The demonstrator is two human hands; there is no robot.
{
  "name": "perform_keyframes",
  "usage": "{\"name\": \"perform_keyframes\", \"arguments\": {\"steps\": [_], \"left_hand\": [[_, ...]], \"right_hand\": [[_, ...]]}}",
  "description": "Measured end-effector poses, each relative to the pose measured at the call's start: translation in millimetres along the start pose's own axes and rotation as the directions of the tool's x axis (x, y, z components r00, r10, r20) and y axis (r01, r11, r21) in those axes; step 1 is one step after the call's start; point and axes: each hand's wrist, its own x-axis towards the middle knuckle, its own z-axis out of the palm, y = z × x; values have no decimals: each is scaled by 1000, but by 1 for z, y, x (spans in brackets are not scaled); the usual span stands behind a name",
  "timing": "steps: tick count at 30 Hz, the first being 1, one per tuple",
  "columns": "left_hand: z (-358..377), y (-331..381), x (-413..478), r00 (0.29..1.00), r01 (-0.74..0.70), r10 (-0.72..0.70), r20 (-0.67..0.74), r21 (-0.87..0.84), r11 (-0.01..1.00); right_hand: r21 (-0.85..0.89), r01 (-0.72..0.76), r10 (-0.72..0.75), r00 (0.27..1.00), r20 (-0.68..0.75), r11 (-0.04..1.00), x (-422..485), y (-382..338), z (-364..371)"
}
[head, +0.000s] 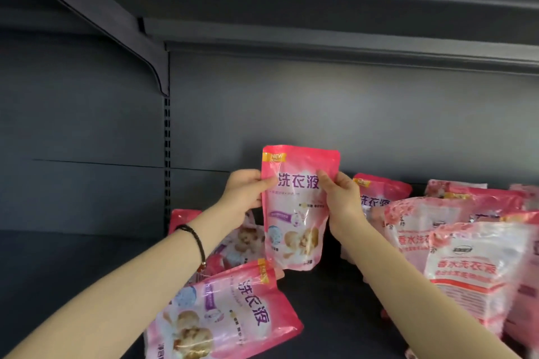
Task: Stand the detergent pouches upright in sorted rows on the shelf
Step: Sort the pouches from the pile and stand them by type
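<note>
Holding pink pouch [294, 207] upright | left hand [245, 192], right hand [341, 198] | fingers [268, 182] pinching its side edges

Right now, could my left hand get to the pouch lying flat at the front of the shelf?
Probably yes, once it lets go: the left hand grips the raised pouch together with the right hand. The flat pouch lies lower and nearer, with nothing on top of it.

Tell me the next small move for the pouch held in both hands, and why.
Probably lower the pink glossy plastic pouch, gripped upright by left hand and right hand, onto the dark metal shelf near the back panel; matching pouches lie tumbled to its left, paler pink ones crowd the right.
</note>
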Motion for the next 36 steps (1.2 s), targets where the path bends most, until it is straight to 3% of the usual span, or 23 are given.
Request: {"name": "perform_keyframes", "arguments": {"steps": [8,12,14,17,19,22,24,27,30,32,36], "left_hand": [[46,-45,14,999,-11,18,-32,224,975],[48,-48,18,999,-27,35,-25,264,964],[43,-43,18,999,-47,41,26,322,946],[22,-25,13,984,-153,86,154,502,851],[0,-12,5,966,-248,145,212,622,743],[-36,0,-6,945,-325,157,287,772,546],[-57,4,-12,936,-348,81,342,867,356],[-86,7,-18,924,-379,-16,383,918,117],[-118,0,-14,921,-387,-51,385,922,-26],[-141,-7,-6,926,-378,-58,374,921,-93],[-179,-28,16,936,-351,-38,349,926,-143]], "right_hand": [[-277,-151,92,972,-216,949,15,31,-31],[-332,-57,-8,982,-190,942,13,29,-29],[-368,107,-168,976,-139,924,11,24,-25],[-511,409,-480,877,-7,756,10,13,-19],[-631,543,-581,795,174,554,11,2,-16],[-715,677,-554,668,497,175,10,-10,-8],[-672,740,-479,589,650,-3,6,-12,-1],[-549,829,-350,485,801,-108,-3,-12,15],[-454,868,-219,411,885,-202,-9,-8,37],[-409,867,-106,395,913,-285,-11,0,59],[-397,858,15,424,905,-325,-7,23,109]]}}
